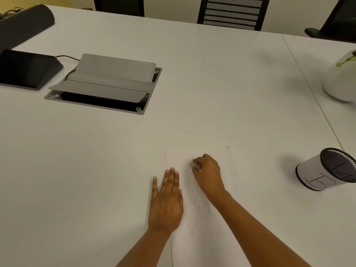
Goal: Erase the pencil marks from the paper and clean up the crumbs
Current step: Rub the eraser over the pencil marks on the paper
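- A white sheet of paper (192, 253) lies flat on the white table (212, 93). It sits at 6 o'clock in the view and runs from the near edge up toward the middle.
- Faint grey pencil marks (205, 212), loose loops and strokes, run down the middle of the sheet between the two forearms. A few thin straight lines show near its 11 o'clock corner.
- The left hand (166, 201) lies palm down across the sheet's 9 o'clock edge. Its fingers are straight and pressed flat, with the little finger spread apart from the rest, and it holds nothing.
- The right hand (208, 174) is at about 1 o'clock from the left hand, over the far half of the sheet. Its fingers are curled and pinch a small pale eraser (192, 164), which touches the paper at the fingertips.
- A black mesh cylinder pen holder with a white paper wrap (316, 170) stands on the table at 3 o'clock, well apart from the sheet.
- A rounded white vase (339, 81) stands at 2 o'clock by the right border.
- A grey metal cable box with raised flaps (107, 81) is set into the table at 10 o'clock. A dark slanted tablet (25, 68) is just beside it, at its 9 o'clock side.
- A long black cylinder (25, 24) lies at 11 o'clock.
- A black mesh-backed chair (231, 12) stands beyond the table at 12 o'clock.
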`<state>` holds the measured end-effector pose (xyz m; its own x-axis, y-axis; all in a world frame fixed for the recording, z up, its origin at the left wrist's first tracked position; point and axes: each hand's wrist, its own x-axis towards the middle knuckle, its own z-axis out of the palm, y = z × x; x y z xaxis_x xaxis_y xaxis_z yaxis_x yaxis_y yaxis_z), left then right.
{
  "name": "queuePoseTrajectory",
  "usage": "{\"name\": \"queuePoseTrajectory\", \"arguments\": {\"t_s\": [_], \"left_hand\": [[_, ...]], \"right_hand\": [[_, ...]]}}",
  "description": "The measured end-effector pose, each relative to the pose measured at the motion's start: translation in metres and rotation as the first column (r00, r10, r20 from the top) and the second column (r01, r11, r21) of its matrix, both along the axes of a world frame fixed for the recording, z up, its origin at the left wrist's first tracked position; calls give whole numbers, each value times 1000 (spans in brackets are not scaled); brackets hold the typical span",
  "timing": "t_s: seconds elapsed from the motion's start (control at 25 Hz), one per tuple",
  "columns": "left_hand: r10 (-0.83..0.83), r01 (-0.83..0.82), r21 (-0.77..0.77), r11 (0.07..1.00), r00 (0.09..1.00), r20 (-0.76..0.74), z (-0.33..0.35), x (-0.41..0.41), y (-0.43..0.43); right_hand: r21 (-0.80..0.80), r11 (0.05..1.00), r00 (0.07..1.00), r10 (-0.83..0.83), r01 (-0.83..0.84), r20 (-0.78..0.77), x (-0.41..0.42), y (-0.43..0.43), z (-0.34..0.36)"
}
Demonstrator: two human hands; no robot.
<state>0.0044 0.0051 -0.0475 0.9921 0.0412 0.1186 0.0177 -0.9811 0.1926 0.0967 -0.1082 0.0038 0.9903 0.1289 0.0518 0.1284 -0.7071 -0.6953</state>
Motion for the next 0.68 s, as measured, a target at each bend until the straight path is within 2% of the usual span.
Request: {"name": "queuePoseTrajectory", "arguments": {"t_s": [0.16, 0.24, 0.36, 0.44, 0.6, 0.68], "left_hand": [[-3, 3, 2, 1000, 1000, -6, 0, 1, 0], [7, -7, -5, 1000, 1000, 1, 0, 1, 0], [7, -7, -8, 1000, 1000, 4, -1, 0, -1], [5, -5, -4, 1000, 1000, 9, -1, 0, -1], [-18, 18, 25, 1000, 1000, -5, -3, 1, 0], [-13, 14, 21, 1000, 1000, -17, -3, 1, 0]], "right_hand": [[-10, 985, 985, 172, -173, -9, -56, 1, -2], [-33, 986, 987, 160, -161, -28, -49, -7, -1], [-45, 999, 1000, 1, -2, -19, -17, -20, -1], [-48, 998, 999, -42, 41, -10, -17, -17, 0], [-29, 990, 991, 137, -137, -3, -60, 3, -3], [-35, 989, 990, 141, -141, 6, -62, 2, -6]]}}
